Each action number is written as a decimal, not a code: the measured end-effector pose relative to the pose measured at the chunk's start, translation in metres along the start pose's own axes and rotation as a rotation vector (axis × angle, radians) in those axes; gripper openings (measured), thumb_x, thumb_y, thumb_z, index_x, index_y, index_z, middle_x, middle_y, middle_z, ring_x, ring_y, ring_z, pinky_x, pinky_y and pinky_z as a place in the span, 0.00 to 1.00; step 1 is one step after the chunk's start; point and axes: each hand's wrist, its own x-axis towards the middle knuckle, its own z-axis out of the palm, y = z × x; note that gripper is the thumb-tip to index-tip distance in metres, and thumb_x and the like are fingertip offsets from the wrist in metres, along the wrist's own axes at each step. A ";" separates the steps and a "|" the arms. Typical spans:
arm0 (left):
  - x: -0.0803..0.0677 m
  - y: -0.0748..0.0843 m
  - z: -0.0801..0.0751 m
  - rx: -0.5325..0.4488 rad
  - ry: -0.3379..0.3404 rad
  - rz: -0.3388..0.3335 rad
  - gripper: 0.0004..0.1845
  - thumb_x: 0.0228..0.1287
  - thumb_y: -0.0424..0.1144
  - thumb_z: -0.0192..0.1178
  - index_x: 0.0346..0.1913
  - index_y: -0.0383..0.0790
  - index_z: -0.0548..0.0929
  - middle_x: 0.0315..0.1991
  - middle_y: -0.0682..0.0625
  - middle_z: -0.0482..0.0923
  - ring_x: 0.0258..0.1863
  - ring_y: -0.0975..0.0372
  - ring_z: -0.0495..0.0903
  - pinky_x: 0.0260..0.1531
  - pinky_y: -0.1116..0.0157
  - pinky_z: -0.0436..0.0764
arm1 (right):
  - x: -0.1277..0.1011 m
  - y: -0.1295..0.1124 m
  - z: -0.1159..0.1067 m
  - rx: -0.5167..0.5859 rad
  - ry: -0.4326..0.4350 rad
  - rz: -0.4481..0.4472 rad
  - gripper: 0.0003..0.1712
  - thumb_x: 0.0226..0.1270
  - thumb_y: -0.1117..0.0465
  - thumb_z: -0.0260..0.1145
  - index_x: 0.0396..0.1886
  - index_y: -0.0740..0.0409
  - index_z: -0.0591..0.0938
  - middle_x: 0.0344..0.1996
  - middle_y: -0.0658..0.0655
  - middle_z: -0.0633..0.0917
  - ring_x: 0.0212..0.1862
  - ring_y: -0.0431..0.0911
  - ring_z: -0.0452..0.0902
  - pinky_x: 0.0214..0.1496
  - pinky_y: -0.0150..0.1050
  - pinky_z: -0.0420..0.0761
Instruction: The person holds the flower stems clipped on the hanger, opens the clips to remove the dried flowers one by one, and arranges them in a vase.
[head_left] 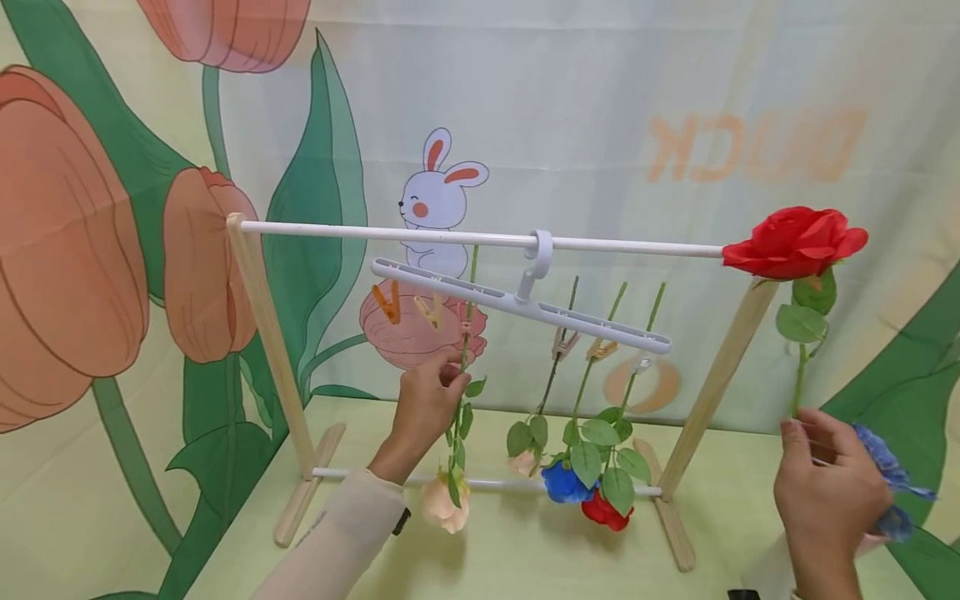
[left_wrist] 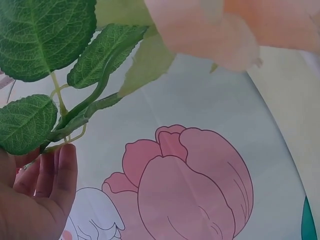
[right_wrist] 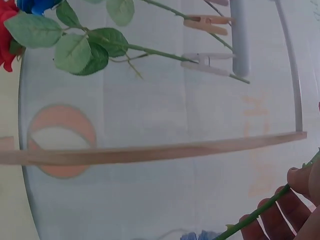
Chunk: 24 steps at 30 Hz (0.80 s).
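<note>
Both hands (head_left: 423, 408) — pinched on stems (head_left: 799, 379)

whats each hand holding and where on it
Left hand pinches the peach rose's stem mid-length. Right hand grips the red rose by its stem's lower end, plus a blue flower.

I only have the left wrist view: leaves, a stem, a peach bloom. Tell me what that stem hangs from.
Observer: The peach flower's stem hangs head-down from a clip on the white hanger; the left hand pinches it just below the clip.
Operator: Report the other hand.
Observer: The right hand holds an upright red rose by its stem, beside the rack's right post.
Operator: Say what else hangs there.
Observer: Three more stems are clipped to the hanger, with a blue bloom and a red bloom at the bottom.
</note>
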 end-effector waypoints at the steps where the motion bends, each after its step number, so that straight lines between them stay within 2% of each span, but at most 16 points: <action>1: 0.000 0.000 0.000 -0.002 -0.004 -0.004 0.09 0.65 0.32 0.67 0.47 0.40 0.86 0.32 0.46 0.89 0.32 0.58 0.86 0.33 0.62 0.84 | 0.002 0.001 -0.001 -0.009 0.008 0.015 0.17 0.71 0.52 0.68 0.49 0.59 0.88 0.27 0.12 0.68 0.30 0.10 0.65 0.37 0.11 0.63; 9: 0.000 0.001 0.001 -0.010 -0.011 -0.020 0.08 0.66 0.32 0.67 0.47 0.40 0.86 0.33 0.46 0.89 0.33 0.58 0.85 0.32 0.64 0.84 | 0.012 0.009 -0.010 -0.033 0.052 0.053 0.18 0.74 0.53 0.63 0.53 0.59 0.87 0.28 0.12 0.66 0.31 0.12 0.63 0.39 0.16 0.61; 16: -0.001 0.001 0.001 0.004 -0.010 -0.007 0.05 0.65 0.32 0.67 0.43 0.40 0.86 0.32 0.46 0.89 0.32 0.59 0.85 0.30 0.65 0.83 | 0.019 0.012 -0.016 -0.037 0.097 0.123 0.19 0.74 0.50 0.63 0.55 0.55 0.87 0.28 0.15 0.66 0.32 0.16 0.63 0.40 0.19 0.62; 24: 0.000 0.001 0.001 0.014 0.003 0.000 0.06 0.64 0.33 0.69 0.42 0.40 0.87 0.32 0.47 0.89 0.33 0.58 0.87 0.33 0.62 0.83 | 0.025 0.007 -0.020 -0.031 0.134 0.105 0.19 0.76 0.47 0.60 0.56 0.50 0.87 0.30 0.15 0.67 0.34 0.14 0.62 0.40 0.18 0.61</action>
